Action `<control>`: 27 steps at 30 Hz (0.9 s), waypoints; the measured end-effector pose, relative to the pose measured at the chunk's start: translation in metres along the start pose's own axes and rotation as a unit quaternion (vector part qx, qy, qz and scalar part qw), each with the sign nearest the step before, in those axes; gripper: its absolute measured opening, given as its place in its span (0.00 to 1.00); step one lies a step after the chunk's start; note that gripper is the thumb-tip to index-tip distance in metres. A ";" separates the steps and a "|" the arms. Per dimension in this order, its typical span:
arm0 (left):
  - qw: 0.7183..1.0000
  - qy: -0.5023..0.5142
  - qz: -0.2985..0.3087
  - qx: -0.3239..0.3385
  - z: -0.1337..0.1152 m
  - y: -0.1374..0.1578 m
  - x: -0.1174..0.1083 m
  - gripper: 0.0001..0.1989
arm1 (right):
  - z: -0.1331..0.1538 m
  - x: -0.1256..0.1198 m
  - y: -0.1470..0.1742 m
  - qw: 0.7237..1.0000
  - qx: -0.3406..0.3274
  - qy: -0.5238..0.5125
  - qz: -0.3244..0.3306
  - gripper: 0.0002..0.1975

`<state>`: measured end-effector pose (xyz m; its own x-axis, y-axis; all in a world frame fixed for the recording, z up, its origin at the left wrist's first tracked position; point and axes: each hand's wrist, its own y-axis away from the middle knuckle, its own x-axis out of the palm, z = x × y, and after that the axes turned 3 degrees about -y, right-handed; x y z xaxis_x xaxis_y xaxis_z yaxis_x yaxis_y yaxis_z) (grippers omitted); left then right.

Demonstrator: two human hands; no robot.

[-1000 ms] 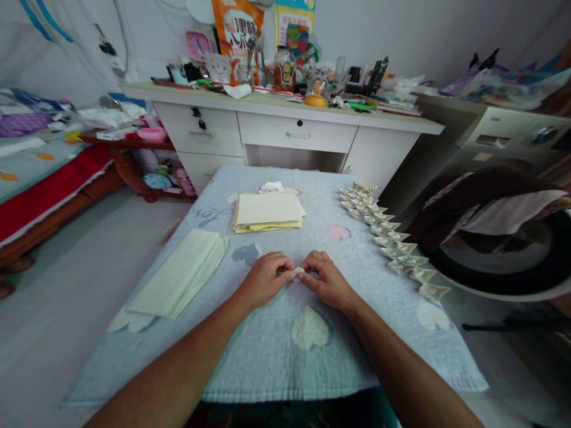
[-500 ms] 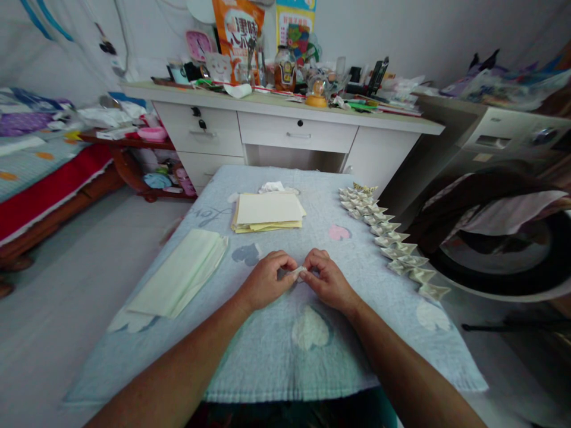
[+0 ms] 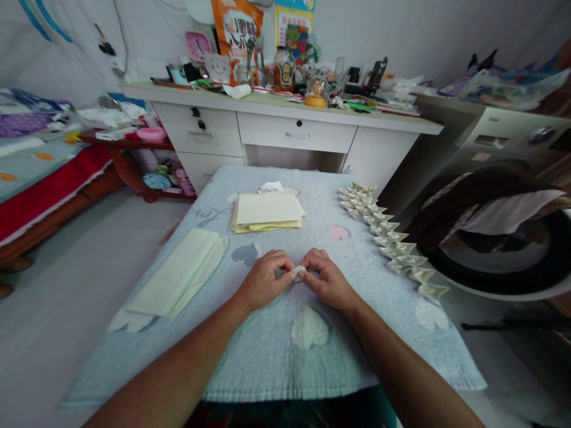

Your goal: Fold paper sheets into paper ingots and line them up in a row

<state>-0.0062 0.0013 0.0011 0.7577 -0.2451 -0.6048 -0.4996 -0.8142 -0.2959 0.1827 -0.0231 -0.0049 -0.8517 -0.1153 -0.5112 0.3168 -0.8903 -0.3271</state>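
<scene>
A small folded piece of pale paper point(image 3: 298, 270) is pinched between my two hands over the middle of the cloth-covered table point(image 3: 263, 351). My left hand point(image 3: 266, 278) grips its left end with thumb and fingers. At the other end, my right hand point(image 3: 328, 278) holds it the same way, the two sets of fingertips close together. Most of the paper is hidden by the fingers. Beyond the hands lies a stack of cream and yellow paper sheets point(image 3: 268, 209). To the left rests a pile of pale green folded paper point(image 3: 181, 273).
Several folded paper pieces point(image 3: 390, 238) with pointed ends form a row along the table's right side. A crumpled white tissue point(image 3: 272, 186) sits behind the stack. Further back stands a cluttered white desk point(image 3: 297, 128). A washing machine point(image 3: 499, 154) is on the right, a bed point(image 3: 40, 172) on the left.
Both hands stay in nearly the same place, still pinching the paper. The fingertips and the paper between them have shifted very slightly.
</scene>
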 end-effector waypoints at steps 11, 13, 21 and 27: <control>0.999 0.036 -0.004 -0.007 0.000 0.000 -0.001 0.06 | 0.002 0.002 -0.002 1.000 -0.025 -0.005 0.010 0.16; 0.999 0.041 0.007 -0.011 0.001 -0.001 0.001 0.06 | 0.002 0.001 -0.002 1.000 -0.029 -0.001 0.008 0.16; 0.999 0.052 -0.006 -0.011 -0.002 -0.001 0.005 0.07 | 0.001 0.002 0.000 0.998 -0.024 0.065 0.011 0.09; 0.991 0.092 0.020 -0.092 0.001 0.001 0.007 0.04 | 0.005 0.005 0.000 0.992 0.005 0.121 0.017 0.04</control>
<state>-0.0015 -0.0003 -0.0041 0.8111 -0.3577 -0.4627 -0.4591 -0.8795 -0.1250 0.1759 -0.0260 -0.0036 -0.7144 -0.0375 -0.6987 0.3389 -0.8922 -0.2985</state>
